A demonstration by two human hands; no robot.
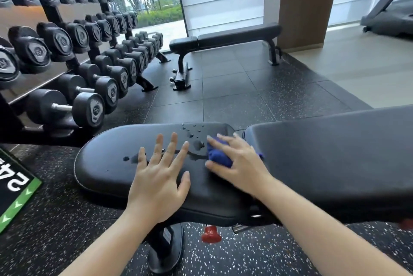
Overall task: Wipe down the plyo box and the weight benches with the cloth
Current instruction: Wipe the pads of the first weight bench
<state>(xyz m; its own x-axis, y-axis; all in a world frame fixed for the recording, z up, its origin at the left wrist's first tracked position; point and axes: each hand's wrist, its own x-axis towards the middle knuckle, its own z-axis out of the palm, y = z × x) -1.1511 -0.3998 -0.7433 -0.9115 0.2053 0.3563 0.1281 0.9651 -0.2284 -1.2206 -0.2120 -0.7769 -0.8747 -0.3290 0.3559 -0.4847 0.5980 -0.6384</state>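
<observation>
Blue crumpled cloth (pixel 218 156) in right hand (pixel 241 164) on glossy, wet bench seat (pixel 105 164).

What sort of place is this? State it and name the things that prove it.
A gym, most likely its free-weights corner: a tiered dumbbell rack, a padded weight bench close by and a second bench near the window, all on speckled rubber flooring.

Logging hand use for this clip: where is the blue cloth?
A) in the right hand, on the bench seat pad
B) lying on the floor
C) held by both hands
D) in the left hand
A: the right hand grips the blue cloth against the seat pad, while the left hand rests flat, fingers spread.
</observation>
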